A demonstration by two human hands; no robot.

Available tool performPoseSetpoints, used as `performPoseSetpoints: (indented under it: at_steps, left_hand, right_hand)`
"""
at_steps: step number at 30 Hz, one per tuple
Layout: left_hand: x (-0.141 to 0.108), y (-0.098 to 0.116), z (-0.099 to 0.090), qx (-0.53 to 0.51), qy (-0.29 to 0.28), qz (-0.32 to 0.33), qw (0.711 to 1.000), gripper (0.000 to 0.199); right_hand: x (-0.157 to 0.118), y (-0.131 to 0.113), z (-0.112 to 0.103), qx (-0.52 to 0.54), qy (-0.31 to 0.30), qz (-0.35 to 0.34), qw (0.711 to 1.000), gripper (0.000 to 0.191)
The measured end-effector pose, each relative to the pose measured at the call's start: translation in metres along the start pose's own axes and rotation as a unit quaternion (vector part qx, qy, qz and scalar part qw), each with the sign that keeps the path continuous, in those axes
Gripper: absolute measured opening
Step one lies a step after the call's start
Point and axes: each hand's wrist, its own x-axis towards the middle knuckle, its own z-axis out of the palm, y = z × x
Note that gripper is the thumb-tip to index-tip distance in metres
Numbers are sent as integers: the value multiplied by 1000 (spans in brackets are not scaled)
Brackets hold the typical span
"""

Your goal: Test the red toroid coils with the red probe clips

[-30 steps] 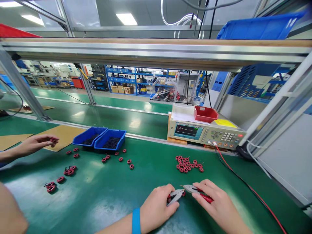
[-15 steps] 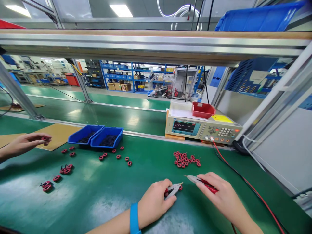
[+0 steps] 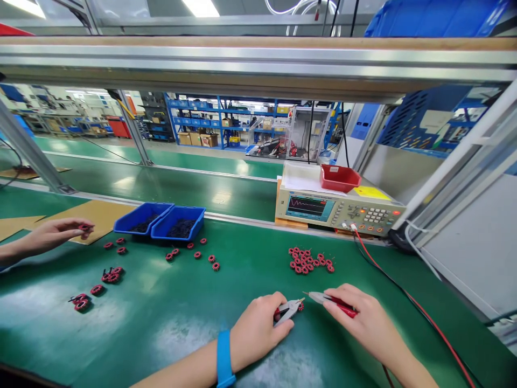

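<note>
Two blue bins (image 3: 161,223) hold dark parts; red tray (image 3: 340,178) unclear.

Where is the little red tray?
In the head view, the red tray sits on top of the beige test meter, right of centre at the back of the green bench, beside a yellow sticker.

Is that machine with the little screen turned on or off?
On. The tester at the back of the green table has a lit blue screen showing a wavy line, and a red light glows at its right end.
</note>
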Motion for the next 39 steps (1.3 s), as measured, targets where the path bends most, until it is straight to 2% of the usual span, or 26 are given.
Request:
performPoseSetpoints:
  at_steps: [5,18,27,39]
  left_hand:
    - [0,1,0,-2,-2,4,1000,10]
    - [1,-1,1,8,8,7,1000,10]
    - [1,-4,2,6,10,22,1000,13]
    - [0,-2,1,4,6,22,1000,15]
  right_hand:
    - [1,2,-1,-9,-16,-9,1000,32]
    - [-1,1,-7,18,5,-7,1000,31]
    - [-2,-2,-20,85,-88,-14,992,30]
    - [-1,0,-18,74,-101,-14,992,32]
